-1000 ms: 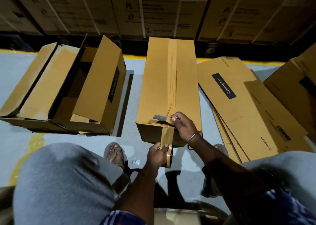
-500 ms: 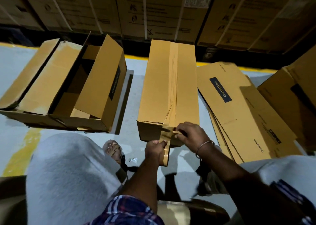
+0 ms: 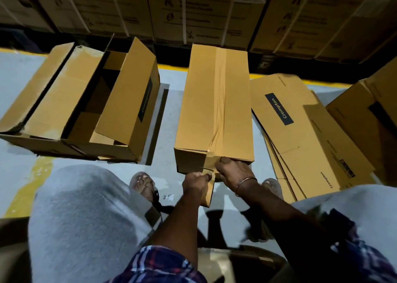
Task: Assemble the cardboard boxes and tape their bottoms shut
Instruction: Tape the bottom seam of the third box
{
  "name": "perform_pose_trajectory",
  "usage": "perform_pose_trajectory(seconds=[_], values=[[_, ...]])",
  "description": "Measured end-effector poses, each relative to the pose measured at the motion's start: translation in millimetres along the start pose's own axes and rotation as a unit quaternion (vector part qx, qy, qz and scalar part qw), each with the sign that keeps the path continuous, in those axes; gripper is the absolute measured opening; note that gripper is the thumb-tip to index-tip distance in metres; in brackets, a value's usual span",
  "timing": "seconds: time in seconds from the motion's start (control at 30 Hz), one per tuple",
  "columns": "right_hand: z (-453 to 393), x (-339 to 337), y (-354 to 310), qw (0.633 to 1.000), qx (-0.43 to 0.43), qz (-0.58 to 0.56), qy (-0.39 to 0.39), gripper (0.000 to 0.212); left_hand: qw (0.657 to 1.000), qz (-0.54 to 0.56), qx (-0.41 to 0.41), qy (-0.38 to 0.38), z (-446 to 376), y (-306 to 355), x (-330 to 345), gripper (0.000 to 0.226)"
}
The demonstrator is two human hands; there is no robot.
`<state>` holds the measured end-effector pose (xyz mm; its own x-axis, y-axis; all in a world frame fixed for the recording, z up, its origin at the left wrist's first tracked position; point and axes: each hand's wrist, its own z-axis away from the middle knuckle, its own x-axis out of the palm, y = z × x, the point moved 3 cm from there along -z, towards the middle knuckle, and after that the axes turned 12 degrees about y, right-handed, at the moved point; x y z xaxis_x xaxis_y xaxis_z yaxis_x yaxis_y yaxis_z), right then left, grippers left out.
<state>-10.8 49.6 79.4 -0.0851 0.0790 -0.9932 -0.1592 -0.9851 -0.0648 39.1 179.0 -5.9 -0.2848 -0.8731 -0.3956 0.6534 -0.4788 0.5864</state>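
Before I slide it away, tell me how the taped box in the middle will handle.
The taped box probably slides easily and feels light for its size; the like open box beside it looks empty. Long and narrow, it may swing if pushed at one end. Its taped seam should keep the flaps from splaying.

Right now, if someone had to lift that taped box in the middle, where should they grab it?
Probably by its two long sides, one hand on each, coming down from above. The taped box lies long and narrow on the floor, with open floor along its left side and flattened cartons close on its right. The near end is taken up by the left hand and right hand working the tape.
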Motion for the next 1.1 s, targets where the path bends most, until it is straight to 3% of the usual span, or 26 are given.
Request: perform_pose_trajectory(seconds=[0.13,0.27,0.37,0.47,0.57,0.67,0.73,0.83,0.9,1.0,1.1], values=[[7.6,3.6,12.3,0.999,0.032,0.01,-0.021,0.034,0.999,-0.031,-0.007,0.008,-0.4,-4.8,-7.6,0.038],[14.9,0.0,29.9,0.991,0.093,0.021,-0.093,0.028,0.989,-0.144,0.023,0.032,0.4,-7.1,-21.5,0.036],[6.8,-18.2,47.4,0.973,0.146,-0.023,-0.178,0.014,0.953,-0.288,0.097,-0.007,4.7,1.5,-31.5,0.037],[-3.3,-53.5,70.9,0.954,0.169,-0.113,-0.219,0.021,0.893,-0.409,0.165,-0.087,11.5,21.4,-45.6,0.046],[-4.7,-88.6,94.5,0.921,0.231,-0.269,-0.161,0.017,0.84,-0.461,0.226,-0.175,23.7,63.6,-71.0,0.027],[-14.7,-96.3,103.9,0.877,0.311,-0.367,-0.01,0.017,0.815,-0.472,0.243,-0.23,41.2,125.7,-106.2,0.014],[-22.8,-82.9,101.1,0.831,0.375,-0.402,0.079,0.023,0.802,-0.472,0.284,-0.229,44.5,163.8,-125.2,0.014],[-27.5,-53.0,88.4,0.762,0.451,-0.444,0.141,0.03,0.772,-0.455,0.362,-0.258,42.6,194.5,-134.9,0.019],[-27.8,-36.6,84.8,0.756,0.466,-0.429,0.166,0.036,0.746,-0.457,0.382,-0.298,42.5,193.4,-130.0,0.016],[-30.2,-28.0,84.3,0.749,0.463,-0.432,0.197,0.036,0.736,-0.449,0.378,-0.337,38.4,180.2,-114.3,0.01],[-33.7,-37.2,83.1,0.833,0.419,-0.293,0.209,0.03,0.729,-0.455,0.385,-0.335,28.8,174.2,-97.4,0.01]])
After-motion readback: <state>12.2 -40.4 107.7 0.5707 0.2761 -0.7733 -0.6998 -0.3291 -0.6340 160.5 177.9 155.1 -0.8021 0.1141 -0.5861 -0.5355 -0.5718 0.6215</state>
